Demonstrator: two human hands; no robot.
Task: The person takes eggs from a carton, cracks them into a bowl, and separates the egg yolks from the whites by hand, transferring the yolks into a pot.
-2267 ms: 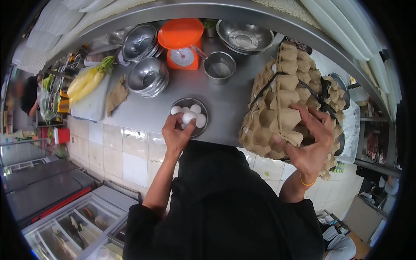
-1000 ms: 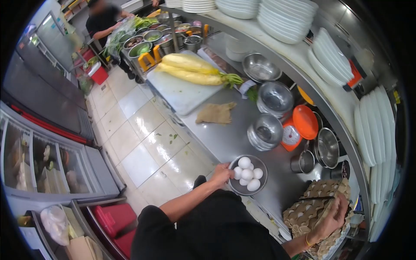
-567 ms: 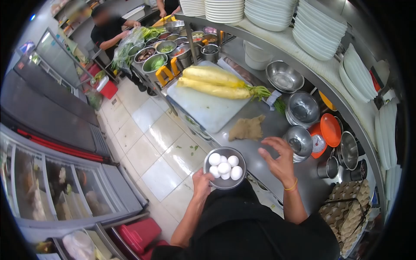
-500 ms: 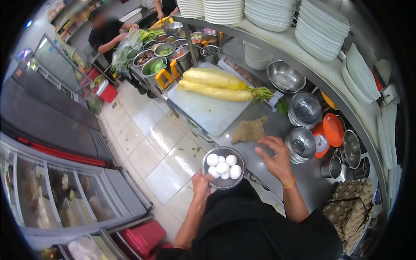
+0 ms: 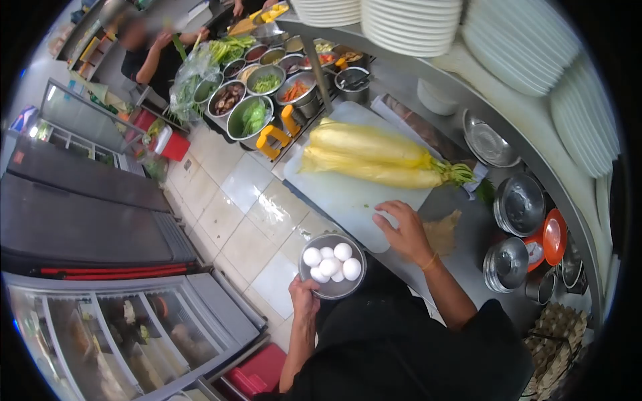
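My left hand (image 5: pixel 305 299) grips the rim of a steel bowl (image 5: pixel 332 291), thumb over the edge, in front of my body. Several white eggs (image 5: pixel 330 266) lie in the bowl. Empty and with its fingers apart, my right hand (image 5: pixel 403 233) is above the near corner of a white cutting board (image 5: pixel 341 204). Long yellow vegetables (image 5: pixel 371 155) with green tops lie across the board. A brown cloth (image 5: pixel 443 235) is on the steel counter, just right of my right hand.
Steel bowls (image 5: pixel 506 264), an orange scale (image 5: pixel 554 236) and egg cartons (image 5: pixel 556 341) are at the right. Stacked white plates (image 5: pixel 411 23) stand on the shelf above. Ingredient pots (image 5: pixel 249 122) are beyond the board. A co-worker (image 5: pixel 150 60) stands at the upper left. A glass-topped fridge (image 5: pixel 134 334) is at the lower left.
The bowl of eggs has been lifted off the counter in my left hand. My right hand has let go of the egg cartons and moved left to the board. The view has turned left.
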